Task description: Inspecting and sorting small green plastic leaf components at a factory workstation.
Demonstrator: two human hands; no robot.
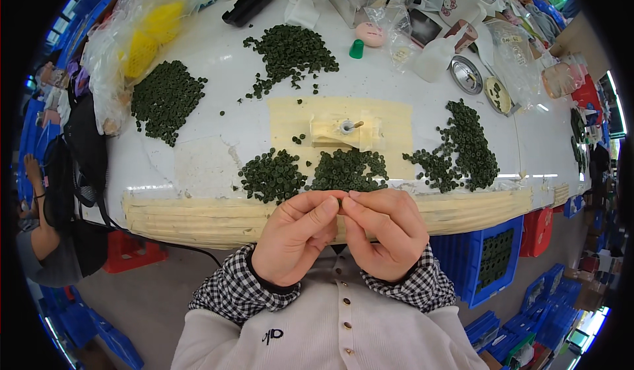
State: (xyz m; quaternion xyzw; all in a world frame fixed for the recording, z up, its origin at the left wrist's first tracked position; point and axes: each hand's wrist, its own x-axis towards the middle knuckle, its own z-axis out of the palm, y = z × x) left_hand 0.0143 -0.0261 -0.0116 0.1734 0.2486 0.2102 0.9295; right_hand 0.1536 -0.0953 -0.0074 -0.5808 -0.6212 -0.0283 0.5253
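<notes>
Between 2 hands (290, 235) (389, 235) (fingers (321, 211) pinched), 1 dark piece (340, 203).

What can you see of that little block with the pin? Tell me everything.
The pin block is small and roughly rectangular, pale yellow, apparently wrapped in tape. Near its middle sits a round grey collar, from which a thin brownish pin sticks out, slanting right. It lies on a yellowish patch on the white table, beyond a heap of small dark green round pieces. Neither the left hand nor the right hand touches it; whether the pieces do is unclear.
</notes>
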